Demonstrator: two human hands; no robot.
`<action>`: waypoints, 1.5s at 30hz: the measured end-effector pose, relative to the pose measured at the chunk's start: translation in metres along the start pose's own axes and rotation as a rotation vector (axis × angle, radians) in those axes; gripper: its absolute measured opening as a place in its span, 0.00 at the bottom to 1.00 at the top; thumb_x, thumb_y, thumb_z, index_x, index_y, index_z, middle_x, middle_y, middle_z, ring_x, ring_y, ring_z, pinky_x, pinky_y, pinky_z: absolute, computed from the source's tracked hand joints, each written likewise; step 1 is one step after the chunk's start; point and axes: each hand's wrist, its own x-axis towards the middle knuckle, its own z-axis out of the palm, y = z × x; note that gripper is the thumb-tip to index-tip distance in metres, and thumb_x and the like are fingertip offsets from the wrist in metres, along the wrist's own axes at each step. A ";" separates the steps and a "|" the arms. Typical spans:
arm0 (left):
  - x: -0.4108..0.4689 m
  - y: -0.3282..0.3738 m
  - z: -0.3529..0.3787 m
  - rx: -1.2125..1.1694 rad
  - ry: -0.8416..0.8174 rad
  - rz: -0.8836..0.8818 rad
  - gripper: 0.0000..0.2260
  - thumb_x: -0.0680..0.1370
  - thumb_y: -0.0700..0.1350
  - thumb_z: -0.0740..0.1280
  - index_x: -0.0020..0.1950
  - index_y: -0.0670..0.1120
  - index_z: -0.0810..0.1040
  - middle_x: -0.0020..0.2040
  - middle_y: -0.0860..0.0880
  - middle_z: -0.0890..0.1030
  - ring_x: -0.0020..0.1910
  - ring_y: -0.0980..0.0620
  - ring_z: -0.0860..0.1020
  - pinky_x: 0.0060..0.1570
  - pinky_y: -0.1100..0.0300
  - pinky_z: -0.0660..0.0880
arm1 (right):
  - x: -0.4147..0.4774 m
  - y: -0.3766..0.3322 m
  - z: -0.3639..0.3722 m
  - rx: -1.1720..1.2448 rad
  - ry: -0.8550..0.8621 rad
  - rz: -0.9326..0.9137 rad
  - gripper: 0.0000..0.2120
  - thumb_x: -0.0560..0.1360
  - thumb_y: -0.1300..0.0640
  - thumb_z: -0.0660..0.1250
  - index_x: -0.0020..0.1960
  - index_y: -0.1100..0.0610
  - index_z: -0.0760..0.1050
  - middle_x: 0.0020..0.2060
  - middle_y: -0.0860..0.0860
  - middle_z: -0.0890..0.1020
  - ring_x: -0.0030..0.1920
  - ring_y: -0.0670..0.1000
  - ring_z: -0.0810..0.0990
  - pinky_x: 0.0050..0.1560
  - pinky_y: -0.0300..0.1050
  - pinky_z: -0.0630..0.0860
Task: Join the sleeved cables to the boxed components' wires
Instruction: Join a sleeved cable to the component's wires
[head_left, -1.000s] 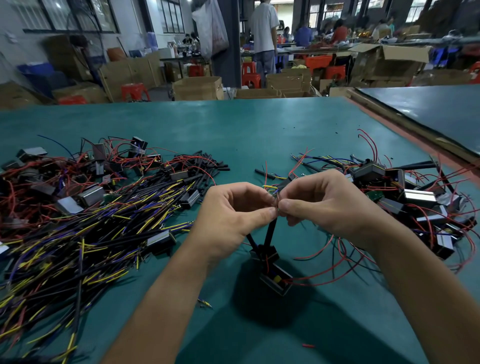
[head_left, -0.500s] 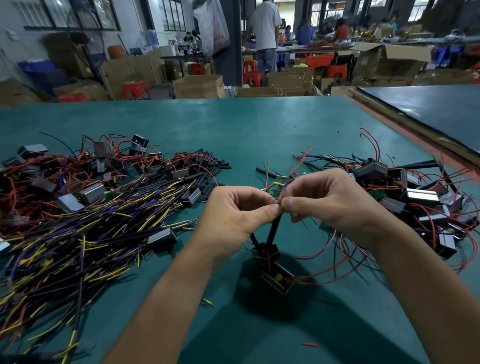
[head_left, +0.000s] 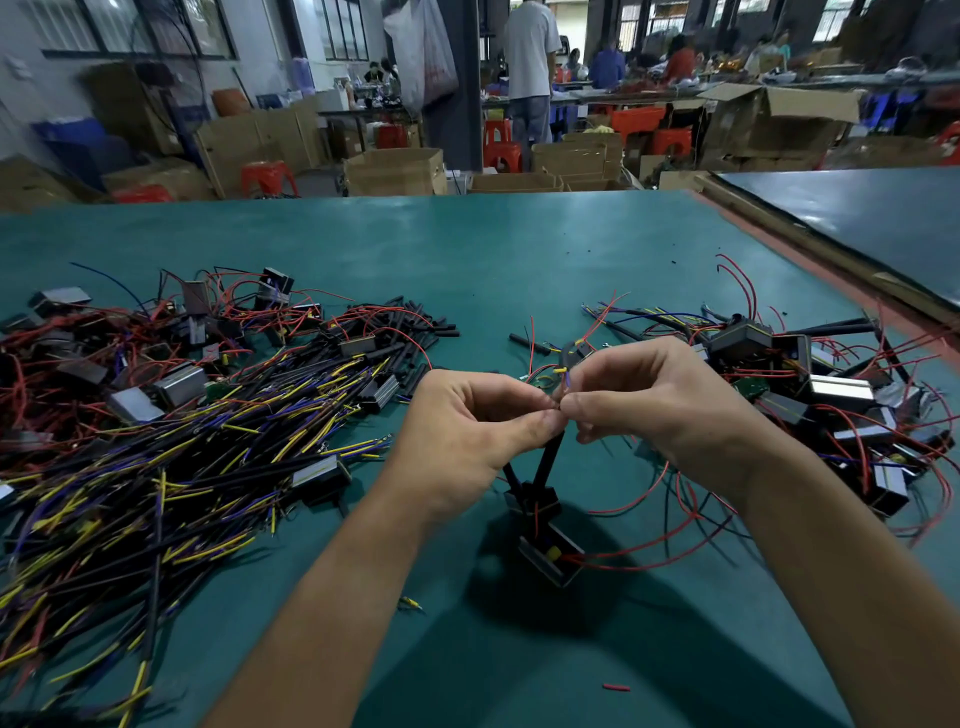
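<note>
Hardly anything has moved since the earlier frames: both hands stay at the centre, fingertips together. On the green tabletop (head_left: 519, 249) a big heap of sleeved cables (head_left: 156, 457) lies at the left and a smaller heap of boxed components (head_left: 810, 379) at the right. The left hand (head_left: 467, 436) and the right hand (head_left: 660, 400) each have the grip closed to a pinch on the wire ends (head_left: 563, 376). Two black sleeves (head_left: 548, 462) go down to one boxed component (head_left: 550, 558) at lower centre.
</note>
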 end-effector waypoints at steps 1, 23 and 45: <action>0.000 0.001 0.000 0.001 -0.014 0.008 0.07 0.69 0.31 0.74 0.38 0.42 0.84 0.35 0.48 0.85 0.34 0.57 0.81 0.39 0.67 0.77 | 0.000 0.000 0.000 0.006 -0.015 0.012 0.04 0.65 0.55 0.74 0.36 0.57 0.83 0.31 0.55 0.80 0.34 0.49 0.78 0.39 0.40 0.79; 0.002 0.001 -0.001 0.038 0.036 -0.053 0.10 0.67 0.26 0.73 0.39 0.40 0.83 0.36 0.47 0.85 0.34 0.56 0.81 0.38 0.66 0.77 | 0.004 -0.002 0.009 0.030 0.155 0.082 0.03 0.63 0.60 0.77 0.33 0.57 0.84 0.30 0.53 0.80 0.29 0.47 0.74 0.33 0.37 0.77; 0.001 0.003 -0.001 0.013 0.040 -0.074 0.04 0.70 0.34 0.73 0.39 0.42 0.83 0.32 0.48 0.82 0.32 0.57 0.77 0.34 0.67 0.74 | 0.004 0.000 0.005 0.027 0.113 0.166 0.02 0.65 0.60 0.76 0.34 0.57 0.84 0.29 0.53 0.78 0.30 0.45 0.75 0.36 0.38 0.78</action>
